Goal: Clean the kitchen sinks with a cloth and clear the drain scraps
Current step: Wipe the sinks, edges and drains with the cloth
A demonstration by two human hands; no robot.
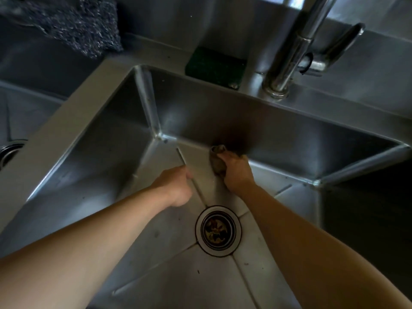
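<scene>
Both bare forearms reach down into a deep stainless-steel sink seen from above. The right hand grips a bunched, dark grey-brown cloth with its fingers curled round it, and presses the cloth onto the sink floor just beside the far wall, near where floor and wall meet. A wad of the cloth sticks out past the knuckles on the far side.

The left hand sits to the left of the right one, low over the sink floor, with its fingers curled inward. Its fingertips are turned away from the camera, so I cannot tell whether it has hold of anything. It lies over one of the creased drainage lines that run across the floor toward the drain.

The round drain is nearer to the camera than both hands, between the 2 forearms. Its metal ring has a dark rim, and yellowish-brown scraps lie in the strainer. A few small dark specks dot the sink floor near it.

On the far ledge a dark green scouring pad lies flat, just left of the chrome faucet, whose base stands on the ledge and whose lever points to the right. At the far left a mass of dark steel wool rests on the counter. A second sink shows at the left edge, with part of its own drain visible.
</scene>
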